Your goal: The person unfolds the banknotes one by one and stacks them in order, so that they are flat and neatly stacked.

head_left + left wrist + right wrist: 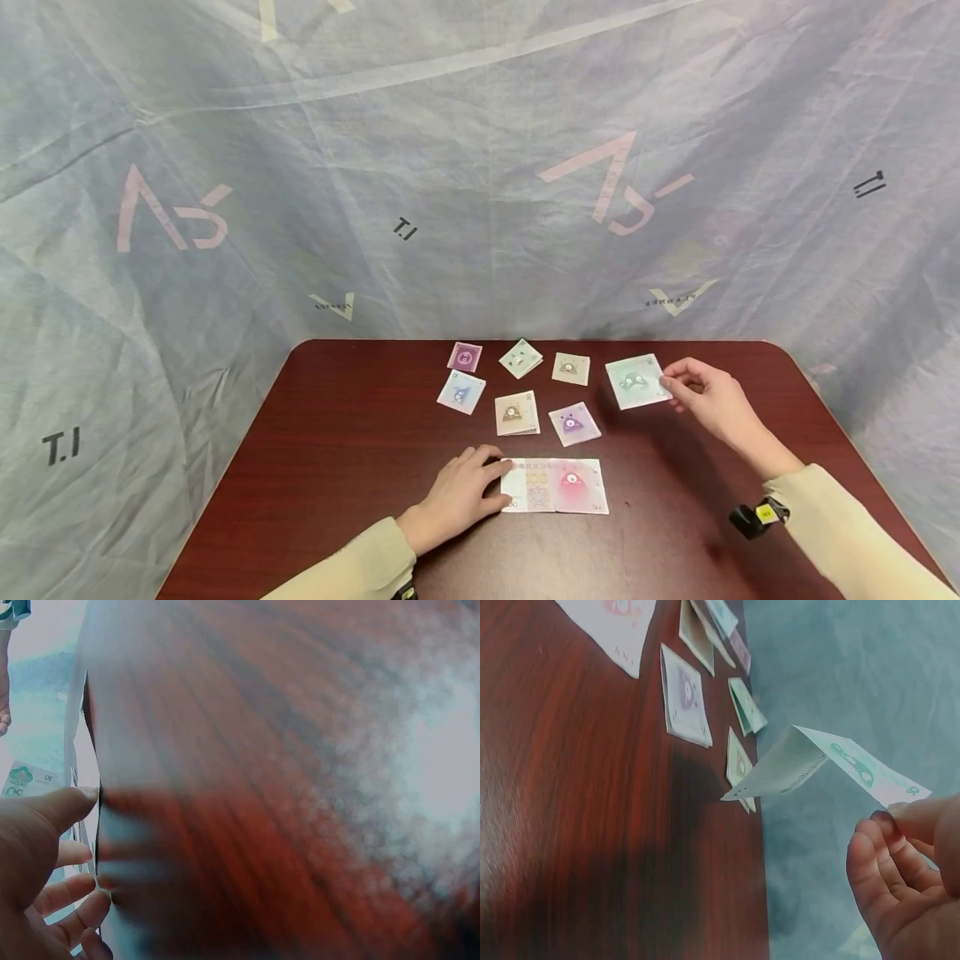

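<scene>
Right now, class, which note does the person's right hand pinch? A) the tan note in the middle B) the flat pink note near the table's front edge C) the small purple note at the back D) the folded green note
D: the right hand pinches the folded green note by its edge, lifted off the table, while the left hand rests on the pink note.

Readable stuff is mostly on the backdrop sheet (480,167) — "T.I" in black at far left and again smaller near the middle, both seen from the head view. The pink note (555,485) seems to show "100" — faint. The other notes' digits are too small.
</scene>
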Motion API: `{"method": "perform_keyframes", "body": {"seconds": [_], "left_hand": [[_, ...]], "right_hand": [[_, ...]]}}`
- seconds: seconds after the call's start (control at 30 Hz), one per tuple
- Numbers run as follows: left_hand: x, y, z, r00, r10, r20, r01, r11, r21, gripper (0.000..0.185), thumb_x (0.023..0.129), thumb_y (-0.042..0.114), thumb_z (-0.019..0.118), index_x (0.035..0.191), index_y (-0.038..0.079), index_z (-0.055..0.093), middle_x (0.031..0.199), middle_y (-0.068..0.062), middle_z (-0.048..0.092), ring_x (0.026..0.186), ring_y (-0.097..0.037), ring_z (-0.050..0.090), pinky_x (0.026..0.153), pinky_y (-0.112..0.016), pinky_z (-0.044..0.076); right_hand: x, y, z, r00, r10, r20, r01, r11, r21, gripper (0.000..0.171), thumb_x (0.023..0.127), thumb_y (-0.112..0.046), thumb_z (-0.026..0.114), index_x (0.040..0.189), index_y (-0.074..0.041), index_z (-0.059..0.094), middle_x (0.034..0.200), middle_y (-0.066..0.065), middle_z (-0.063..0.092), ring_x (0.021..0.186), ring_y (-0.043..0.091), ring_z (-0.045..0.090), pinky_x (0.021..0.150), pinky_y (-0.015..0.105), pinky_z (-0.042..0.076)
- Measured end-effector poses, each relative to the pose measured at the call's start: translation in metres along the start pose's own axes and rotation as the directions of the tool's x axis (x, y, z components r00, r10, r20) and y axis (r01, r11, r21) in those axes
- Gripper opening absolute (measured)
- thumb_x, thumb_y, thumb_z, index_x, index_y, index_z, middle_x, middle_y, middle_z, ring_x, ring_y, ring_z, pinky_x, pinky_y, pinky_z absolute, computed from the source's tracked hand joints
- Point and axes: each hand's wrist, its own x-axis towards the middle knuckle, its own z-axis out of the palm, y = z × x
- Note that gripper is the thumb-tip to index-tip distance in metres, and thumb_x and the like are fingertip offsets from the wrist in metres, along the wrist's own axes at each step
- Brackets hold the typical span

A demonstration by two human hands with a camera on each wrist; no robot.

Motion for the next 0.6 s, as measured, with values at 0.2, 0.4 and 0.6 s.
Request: {"method": "perform_keyframes", "body": {"seconds": [0.2,0.4,0.6], "left_hand": [[0.001,-0.002,0.001,1.0,0.006,0.006,-0.006,1.0,0.002,0.047,0.088,0.036,0.082,0.13,0.018,0.072,0.126,-0.001,0.063,0.105,-0.021,0.061,0.085,-0.036,0.054],[0.002,-0.002,0.001,1.0,0.007,0.009,-0.007,1.0,-0.002,0.046,0.087,0.036,0.083,0.129,0.018,0.072,0.125,-0.002,0.063,0.105,-0.02,0.061,0.084,-0.035,0.053],[0.002,-0.003,0.002,1.0,0.002,0.012,-0.002,1.0,-0.001,0.046,0.087,0.036,0.083,0.128,0.017,0.073,0.125,-0.002,0.063,0.105,-0.02,0.061,0.084,-0.035,0.053]], "right_hand": [[-0.007,-0.012,0.005,0.999,-0.008,0.039,0.006,0.999,0.052,0.006,0.099,-0.007,0.07,0.103,-0.002,0.069,0.078,0.009,0.07,0.062,0.01,0.066,0.058,0.028,0.056],[-0.015,-0.024,0.012,0.997,0.003,0.077,-0.009,0.997,0.078,0.006,0.098,-0.009,0.071,0.103,-0.006,0.071,0.071,0.004,0.065,0.062,0.012,0.062,0.056,0.026,0.051],[-0.021,-0.033,0.021,0.994,-0.011,0.106,-0.002,0.992,0.127,0.006,0.097,-0.009,0.072,0.103,-0.008,0.071,0.067,-0.006,0.059,0.059,0.014,0.058,0.055,0.027,0.048]]}}
